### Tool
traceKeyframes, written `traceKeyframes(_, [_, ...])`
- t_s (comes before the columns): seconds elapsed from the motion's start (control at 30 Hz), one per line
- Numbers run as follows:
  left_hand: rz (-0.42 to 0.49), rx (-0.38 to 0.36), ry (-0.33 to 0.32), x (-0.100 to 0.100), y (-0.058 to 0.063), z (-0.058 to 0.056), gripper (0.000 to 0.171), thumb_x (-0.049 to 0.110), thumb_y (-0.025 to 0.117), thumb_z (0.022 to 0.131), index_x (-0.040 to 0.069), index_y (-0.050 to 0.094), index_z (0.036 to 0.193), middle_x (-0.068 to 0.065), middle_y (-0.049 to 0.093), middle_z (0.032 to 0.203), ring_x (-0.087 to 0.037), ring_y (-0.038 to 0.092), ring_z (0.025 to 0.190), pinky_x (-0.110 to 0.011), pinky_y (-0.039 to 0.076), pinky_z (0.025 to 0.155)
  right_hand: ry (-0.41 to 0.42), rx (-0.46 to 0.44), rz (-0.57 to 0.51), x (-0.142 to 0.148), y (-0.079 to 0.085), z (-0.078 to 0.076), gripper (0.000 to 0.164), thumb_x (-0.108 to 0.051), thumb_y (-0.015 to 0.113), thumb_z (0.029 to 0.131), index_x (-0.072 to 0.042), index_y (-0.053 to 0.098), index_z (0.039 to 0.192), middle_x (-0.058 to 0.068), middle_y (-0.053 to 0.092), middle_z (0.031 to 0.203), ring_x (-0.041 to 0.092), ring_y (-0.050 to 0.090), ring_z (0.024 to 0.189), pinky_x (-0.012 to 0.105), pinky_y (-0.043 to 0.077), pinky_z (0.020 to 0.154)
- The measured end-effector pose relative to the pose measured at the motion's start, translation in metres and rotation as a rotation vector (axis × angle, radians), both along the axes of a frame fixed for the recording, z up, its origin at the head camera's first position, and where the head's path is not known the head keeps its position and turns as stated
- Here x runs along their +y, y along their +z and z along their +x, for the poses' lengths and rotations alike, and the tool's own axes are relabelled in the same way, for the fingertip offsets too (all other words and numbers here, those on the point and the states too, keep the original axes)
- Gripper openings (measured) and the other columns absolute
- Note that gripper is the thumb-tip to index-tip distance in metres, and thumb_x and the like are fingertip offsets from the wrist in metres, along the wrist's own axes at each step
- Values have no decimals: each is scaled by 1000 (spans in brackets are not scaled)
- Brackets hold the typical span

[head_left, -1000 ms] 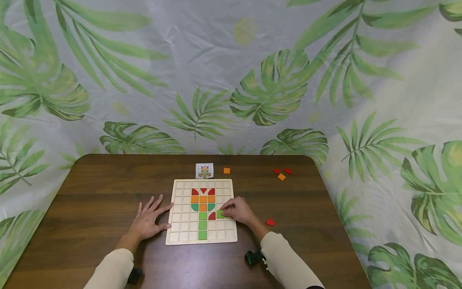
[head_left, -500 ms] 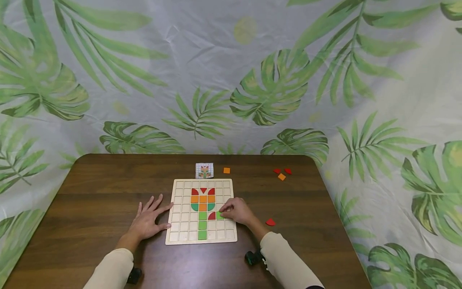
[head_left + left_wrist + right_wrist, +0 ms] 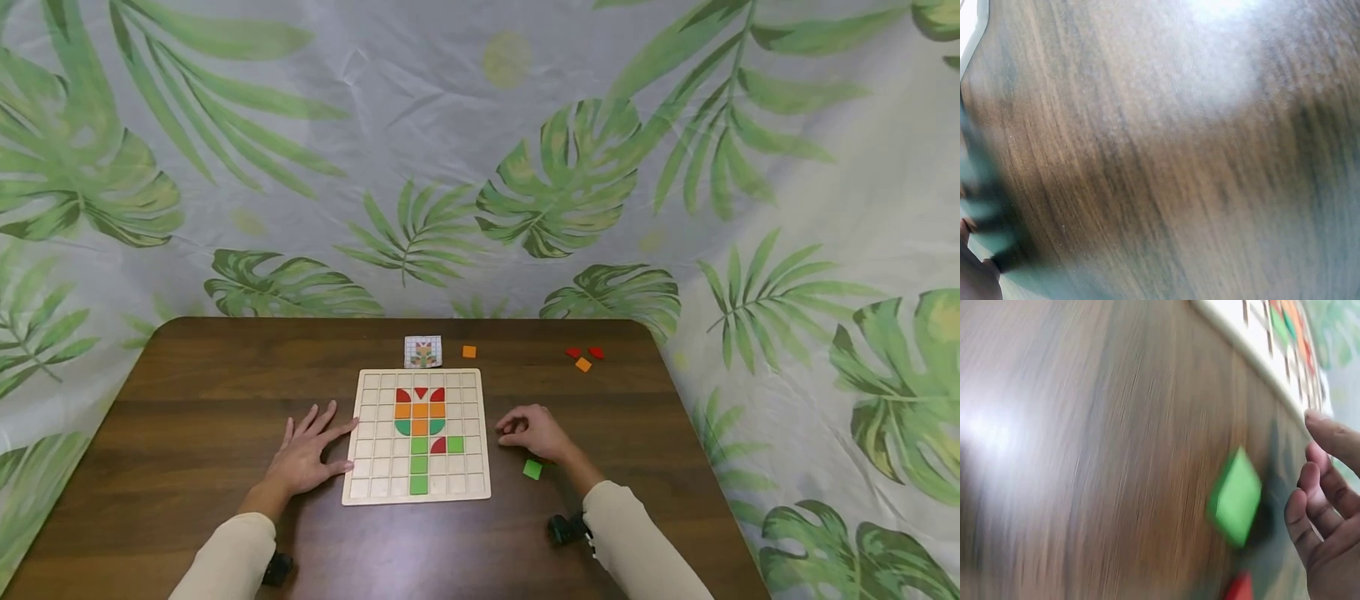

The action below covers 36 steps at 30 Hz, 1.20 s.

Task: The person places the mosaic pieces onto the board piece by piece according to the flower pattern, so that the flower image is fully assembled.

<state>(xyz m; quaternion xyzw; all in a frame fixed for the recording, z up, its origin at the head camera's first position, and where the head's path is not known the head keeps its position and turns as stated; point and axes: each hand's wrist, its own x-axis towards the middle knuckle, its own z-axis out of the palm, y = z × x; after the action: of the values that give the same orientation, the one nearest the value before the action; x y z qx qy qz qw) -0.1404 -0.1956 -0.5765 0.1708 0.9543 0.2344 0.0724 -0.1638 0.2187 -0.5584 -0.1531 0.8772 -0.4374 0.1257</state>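
Observation:
The square wooden grid board [image 3: 382, 492] lies on the table with flat coloured pieces set in its cells, shaped like a flower. My left hand [image 3: 303, 458] rests with spread fingers at the board's left edge, thumb and index finger touching the rim. Just right of the board, my right hand [image 3: 532, 431] hovers with loosely bent fingers and nothing between them; the right wrist view shows the thumb [image 3: 1335, 437] apart from the fingers. Below that hand is a loose green square [image 3: 532, 469]. On the board, another green square [image 3: 455, 444] sits beside a red quarter-round piece [image 3: 438, 445].
Behind the board lie a small pattern card [image 3: 423, 352] and an orange square [image 3: 468, 352]. Farther right are two red pieces [image 3: 596, 353] and an orange square [image 3: 583, 365]. A red piece [image 3: 1240, 587] lies near the right wrist, mostly hidden in the head view.
My right hand has let go of the green square in the board's cell and moved right, off the board. A loose green square now shows beneath it. The left hand stays put.

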Motion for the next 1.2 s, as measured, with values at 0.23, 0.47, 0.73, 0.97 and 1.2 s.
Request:
traceKeyframes(0.23, [0,3,-4,-2,2,-1,70,46,73,80,20,51,141,-23,26,154,-49,14,141,-71,1,107,14,-58,39,50,0,4,15,-6,78,80,0,74,93,2,62,75,10,50,60,21,43,54])
traceKeyframes(0.47, [-2,-4,-10,0,0,-2,71,50,71,80,21,50,142,-22,25,155,-49,14,141,-71,1,107,26,-71,85,82,-2,11,21,-10,81,77,-1,74,93,3,60,76,7,44,59,19,38,54])
traceKeyframes(0.73, [-3,1,-2,-1,-2,-1,71,50,71,80,21,51,142,-22,25,155,-48,14,141,-71,1,107,126,-31,90,95,-5,16,26,-15,83,76,-2,73,97,1,59,81,6,47,67,20,42,60])
traceKeyframes(0.97, [-9,1,3,0,0,0,71,48,71,80,20,50,142,-22,25,155,-49,14,141,-70,0,107,134,-46,124,101,-4,16,28,-16,84,75,-5,73,98,-2,58,83,9,49,72,22,43,63])
traceKeyframes(1.2, [-10,-4,5,-1,0,0,71,49,72,79,20,51,141,-23,26,154,-49,14,141,-71,1,107,128,-27,135,102,-7,15,26,-18,84,74,-8,74,96,-3,57,81,8,50,72,22,43,64])
